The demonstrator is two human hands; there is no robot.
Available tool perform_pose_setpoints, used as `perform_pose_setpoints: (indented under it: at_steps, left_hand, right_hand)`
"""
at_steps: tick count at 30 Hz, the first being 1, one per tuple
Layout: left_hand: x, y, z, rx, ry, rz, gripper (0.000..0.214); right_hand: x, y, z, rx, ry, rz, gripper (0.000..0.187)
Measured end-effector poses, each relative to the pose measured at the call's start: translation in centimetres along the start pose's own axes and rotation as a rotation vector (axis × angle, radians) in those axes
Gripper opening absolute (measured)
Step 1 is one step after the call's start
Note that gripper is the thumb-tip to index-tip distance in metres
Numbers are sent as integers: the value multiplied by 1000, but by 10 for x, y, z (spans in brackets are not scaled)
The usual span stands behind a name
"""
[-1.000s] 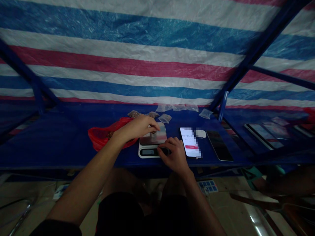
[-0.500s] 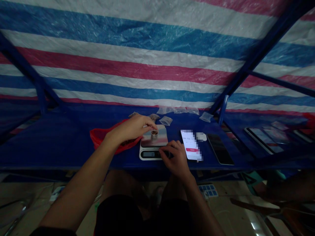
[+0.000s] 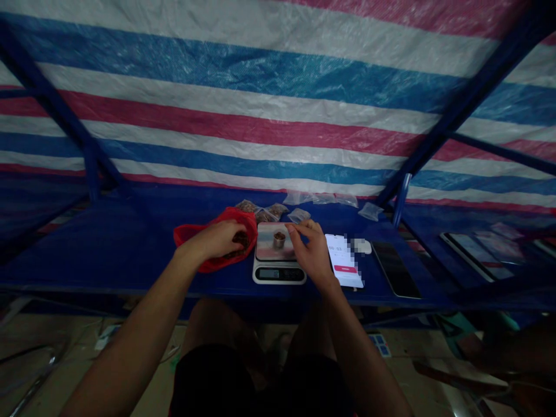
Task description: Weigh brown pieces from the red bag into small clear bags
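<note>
My left hand point(image 3: 223, 238) reaches into a red plastic bag point(image 3: 185, 234) of small brown pieces. Its fingertips are partly hidden among them, so I cannot tell whether they grip any. A small metal cup point(image 3: 279, 240) with brown pieces in it stands upright on the steel plate of a white digital scale point(image 3: 279, 276). Over the plate's right edge hovers my right hand point(image 3: 310, 249), thumb and forefinger stretched towards the cup without touching it. Nothing shows between those fingers.
Behind the scale lie filled clear bags point(image 3: 273, 212) and flat clear bags point(image 3: 324, 198). A lit phone point(image 3: 344, 260), a white case point(image 3: 362, 246) and a dark phone point(image 3: 395, 269) lie to the right. Blue metal bars point(image 3: 438, 130) frame the blue table point(image 3: 108, 255).
My left hand has moved from above the cup left into the red bag. My right hand has shifted from the scale's front panel up beside the plate. The view has tilted slightly.
</note>
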State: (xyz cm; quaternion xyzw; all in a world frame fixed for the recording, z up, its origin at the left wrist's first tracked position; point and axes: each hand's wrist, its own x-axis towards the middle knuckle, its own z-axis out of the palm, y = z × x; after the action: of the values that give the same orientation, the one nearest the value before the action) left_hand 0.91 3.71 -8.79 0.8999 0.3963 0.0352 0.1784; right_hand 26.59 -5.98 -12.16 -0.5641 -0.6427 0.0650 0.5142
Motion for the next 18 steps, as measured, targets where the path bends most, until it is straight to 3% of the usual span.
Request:
perform_pose_setpoints:
  at_steps: [4,9,18]
  left_hand:
    - [6,0,9,11,-22,13,31]
    - [6,-8,9,-15,-8,15,19]
    - [-5,1,-16,3,-29,-28,19]
  right_hand:
    - [-20,10,0,98,114,114,30]
    - [-38,18,-2,127,168,156,28]
    - [-38,16,-6,197,155,197,29]
